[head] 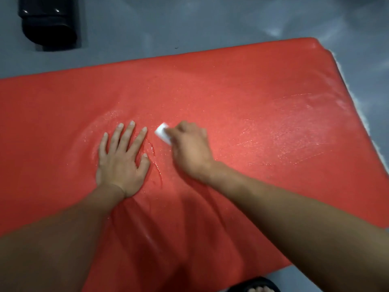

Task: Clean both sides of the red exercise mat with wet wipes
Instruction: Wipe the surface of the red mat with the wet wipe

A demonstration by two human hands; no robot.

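Note:
The red exercise mat [252, 98] lies flat on the grey floor and fills most of the view. My left hand [122, 159] presses flat on it with fingers spread, left of centre. Just to its right, my right hand [190, 148] grips a small folded white wet wipe [163, 132] and holds it against the mat surface. Wet streaks and shiny droplets show around both hands and off to the right.
A black glossy object [49, 22] stands on the grey floor [189, 22] beyond the mat's far left edge. A foot in a black sandal [255, 287] shows at the bottom edge. The mat's right end [345, 98] has a rounded corner with floor beyond.

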